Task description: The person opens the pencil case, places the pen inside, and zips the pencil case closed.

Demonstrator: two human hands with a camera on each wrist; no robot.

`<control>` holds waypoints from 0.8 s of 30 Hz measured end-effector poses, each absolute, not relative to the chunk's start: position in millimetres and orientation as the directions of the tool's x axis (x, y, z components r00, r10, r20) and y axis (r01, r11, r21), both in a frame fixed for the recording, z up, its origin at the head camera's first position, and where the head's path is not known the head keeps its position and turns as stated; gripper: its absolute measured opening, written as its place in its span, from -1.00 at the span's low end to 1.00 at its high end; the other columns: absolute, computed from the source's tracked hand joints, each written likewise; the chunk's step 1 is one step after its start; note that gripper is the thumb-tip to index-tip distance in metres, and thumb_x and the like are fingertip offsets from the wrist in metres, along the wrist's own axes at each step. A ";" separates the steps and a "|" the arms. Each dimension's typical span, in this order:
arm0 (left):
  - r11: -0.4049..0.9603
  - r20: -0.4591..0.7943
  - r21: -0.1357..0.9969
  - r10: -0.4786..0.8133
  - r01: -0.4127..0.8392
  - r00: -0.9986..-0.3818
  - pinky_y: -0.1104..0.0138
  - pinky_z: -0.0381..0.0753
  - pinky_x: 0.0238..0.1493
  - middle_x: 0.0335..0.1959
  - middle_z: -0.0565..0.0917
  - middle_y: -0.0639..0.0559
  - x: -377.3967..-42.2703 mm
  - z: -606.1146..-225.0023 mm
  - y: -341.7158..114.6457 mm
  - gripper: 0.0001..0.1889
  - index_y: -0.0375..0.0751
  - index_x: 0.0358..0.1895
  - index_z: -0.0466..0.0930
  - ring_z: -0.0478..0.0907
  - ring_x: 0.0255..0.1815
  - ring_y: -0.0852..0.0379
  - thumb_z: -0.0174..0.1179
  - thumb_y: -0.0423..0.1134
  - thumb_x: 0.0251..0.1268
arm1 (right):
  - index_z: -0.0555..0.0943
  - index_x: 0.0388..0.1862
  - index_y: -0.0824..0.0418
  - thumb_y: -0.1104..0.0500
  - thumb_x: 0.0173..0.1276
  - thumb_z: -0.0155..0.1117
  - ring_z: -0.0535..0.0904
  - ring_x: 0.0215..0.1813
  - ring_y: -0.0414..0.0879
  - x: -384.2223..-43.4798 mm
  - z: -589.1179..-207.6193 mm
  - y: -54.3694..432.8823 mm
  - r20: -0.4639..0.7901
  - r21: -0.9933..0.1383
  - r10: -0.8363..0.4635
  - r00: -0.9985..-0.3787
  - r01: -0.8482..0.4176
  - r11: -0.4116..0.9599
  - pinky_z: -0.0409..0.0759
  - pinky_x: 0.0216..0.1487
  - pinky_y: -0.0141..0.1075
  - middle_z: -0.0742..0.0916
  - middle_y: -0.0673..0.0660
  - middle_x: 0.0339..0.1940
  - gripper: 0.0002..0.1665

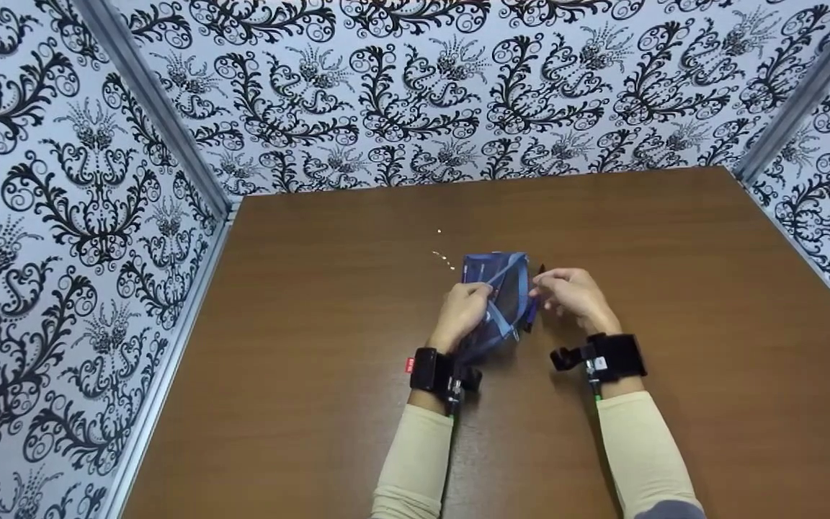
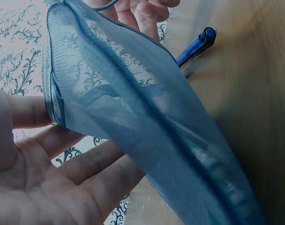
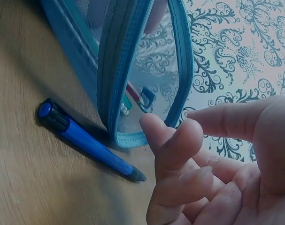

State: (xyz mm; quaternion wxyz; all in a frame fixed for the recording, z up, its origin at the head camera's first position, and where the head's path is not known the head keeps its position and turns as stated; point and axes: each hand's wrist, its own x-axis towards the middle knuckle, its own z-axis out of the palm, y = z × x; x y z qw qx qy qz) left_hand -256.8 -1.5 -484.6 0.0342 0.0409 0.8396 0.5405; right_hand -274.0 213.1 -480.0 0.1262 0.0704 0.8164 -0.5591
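A blue mesh zip pouch (image 1: 510,292) is tilted up over the table, its zipped mouth spread open toward my right hand. My left hand (image 1: 462,311) grips its near-left side, thumb on top and fingers beneath. Through the mouth in the right wrist view, a red pencil-like stick (image 3: 134,92) and something green show inside. My right hand (image 1: 572,295) is at the mouth with loosely bent fingers, fingertips (image 3: 152,125) right by the lower rim and nothing visible between them. A blue pen (image 3: 95,145) with black ends lies on the table beside the mouth.
The brown wooden table (image 1: 300,346) extends around both hands. Patterned black-and-white panels (image 1: 415,94) wall it in at the back and sides, with metal posts at the corners. Small bright specks (image 1: 444,258) show on the tabletop left of the pouch.
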 end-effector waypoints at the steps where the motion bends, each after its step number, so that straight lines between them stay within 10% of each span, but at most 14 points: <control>1: 0.415 -0.012 0.909 0.107 0.034 -0.994 0.33 0.43 -0.23 -0.44 0.59 0.04 -256.8 -484.5 -1.8 -0.69 -0.24 -0.34 0.72 0.47 -0.35 0.16 0.03 -0.16 0.38 | 0.57 0.15 0.37 0.12 0.50 0.04 0.56 -0.49 -0.21 -274.0 -480.3 213.5 -0.285 -0.894 -0.022 -0.958 0.258 0.366 0.48 -0.49 -0.38 0.76 0.23 -0.10 -0.58; 12: 0.424 -0.017 0.905 0.112 0.032 -0.994 0.29 0.49 -0.13 -0.29 0.67 0.01 -256.9 -485.4 -3.0 -0.68 -0.23 -0.20 0.75 0.52 -0.26 0.13 0.02 -0.15 0.40 | 0.55 0.10 0.37 0.15 0.50 0.06 0.52 -0.55 -0.26 -275.8 -486.2 216.8 -0.299 -0.897 0.019 -0.954 0.288 0.334 0.43 -0.56 -0.43 0.77 0.12 -0.25 -0.64; 24: 0.392 0.009 0.918 0.127 0.059 -0.992 0.38 0.26 -0.40 -0.66 0.28 0.16 -256.9 -484.9 -1.1 -0.64 -0.01 -0.67 0.35 0.30 -0.52 0.21 -0.01 -0.21 0.38 | 0.52 0.08 0.35 0.21 0.44 0.15 0.50 -0.56 -0.24 -277.6 -494.0 215.6 -0.301 -0.883 0.050 -0.952 0.298 0.363 0.42 -0.59 -0.43 0.75 0.09 -0.31 -0.69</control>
